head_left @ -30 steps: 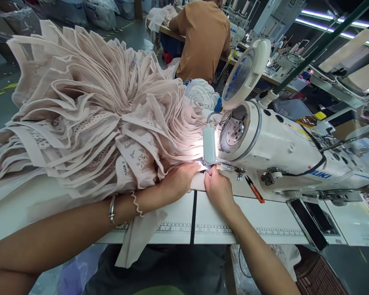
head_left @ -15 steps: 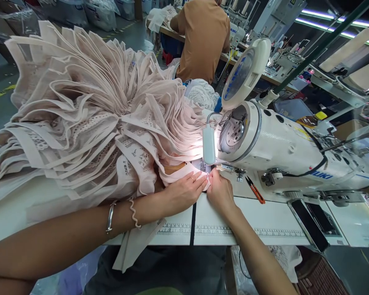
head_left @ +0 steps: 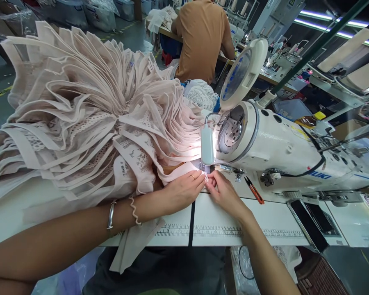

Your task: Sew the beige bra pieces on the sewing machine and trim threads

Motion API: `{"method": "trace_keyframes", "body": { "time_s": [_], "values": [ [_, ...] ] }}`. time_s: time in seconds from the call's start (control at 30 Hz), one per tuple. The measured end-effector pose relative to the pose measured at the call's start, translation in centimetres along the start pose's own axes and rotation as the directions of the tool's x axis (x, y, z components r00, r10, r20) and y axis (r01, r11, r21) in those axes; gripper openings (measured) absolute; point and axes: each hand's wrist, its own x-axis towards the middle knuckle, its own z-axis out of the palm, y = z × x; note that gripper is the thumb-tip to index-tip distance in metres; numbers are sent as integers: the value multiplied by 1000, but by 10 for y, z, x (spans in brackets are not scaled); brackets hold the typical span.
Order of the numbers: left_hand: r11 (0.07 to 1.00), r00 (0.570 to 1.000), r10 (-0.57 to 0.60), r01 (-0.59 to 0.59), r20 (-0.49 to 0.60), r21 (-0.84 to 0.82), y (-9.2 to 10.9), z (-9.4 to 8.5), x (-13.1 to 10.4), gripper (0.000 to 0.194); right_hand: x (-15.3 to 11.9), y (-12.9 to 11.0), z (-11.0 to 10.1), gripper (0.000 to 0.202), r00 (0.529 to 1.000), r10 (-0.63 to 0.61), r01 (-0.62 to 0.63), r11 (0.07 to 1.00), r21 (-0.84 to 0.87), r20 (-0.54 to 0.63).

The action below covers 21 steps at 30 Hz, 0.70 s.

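A large heap of pale pink lace-trimmed fabric (head_left: pixel 89 110) fans out over the left of the white table. My left hand (head_left: pixel 186 188), a ring on one finger, pinches the edge of a pink piece (head_left: pixel 178 172) just in front of the needle area. Touching its fingertips, my right hand (head_left: pixel 219 189) has thumb and fingers closed on the same edge. Over them stand the white sewing machine (head_left: pixel 273 143) and a small lit lamp (head_left: pixel 207 145). The fabric between the fingertips is small and partly hidden.
Orange thread snips (head_left: pixel 254 190) lie right of my right hand. Farther right is a dark phone (head_left: pixel 307 223). A ruler strip (head_left: pixel 215 232) runs along the table's front edge. Beyond the machine, a person in a brown shirt (head_left: pixel 201 41) sits at another table.
My right hand has turned, and its thumb and fingers now show pinched beside my left fingertips. The pink edge is bunched between both hands. The view has shifted slightly.
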Motion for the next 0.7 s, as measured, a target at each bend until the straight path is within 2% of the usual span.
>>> {"method": "trace_keyframes", "body": {
  "time_s": [0.1,0.2,0.27,0.33,0.43,0.5,0.6,0.7],
  "values": [
    [1000,996,19,-20,-90,-2,-2,1,1,34,-7,15,3,28,960,-230,224,973,-54,-160],
    [999,989,20,-25,-144,-33,-3,-1,1,33,-9,23,13,33,897,-368,338,928,-156,-245],
    [993,993,0,-14,-117,-115,-4,-3,1,28,-7,22,17,34,890,-392,348,914,-209,-233],
    [982,995,-67,53,-75,-179,-7,-7,2,25,-5,18,20,32,899,-375,313,912,-266,-226],
    [980,985,-159,149,-64,-132,-12,-10,3,28,-2,11,21,29,918,-309,194,897,-397,-251],
    [989,990,-127,122,-69,-80,-13,-9,3,32,-1,9,21,29,927,-290,146,863,-484,-237],
    [999,996,-32,28,-79,-43,-9,-6,5,32,0,9,20,38,931,-333,201,805,-558,-146],
    [1000,995,6,-5,-103,5,-1,-2,6,33,1,13,18,42,927,-360,243,790,-564,-105]
  ]
}}
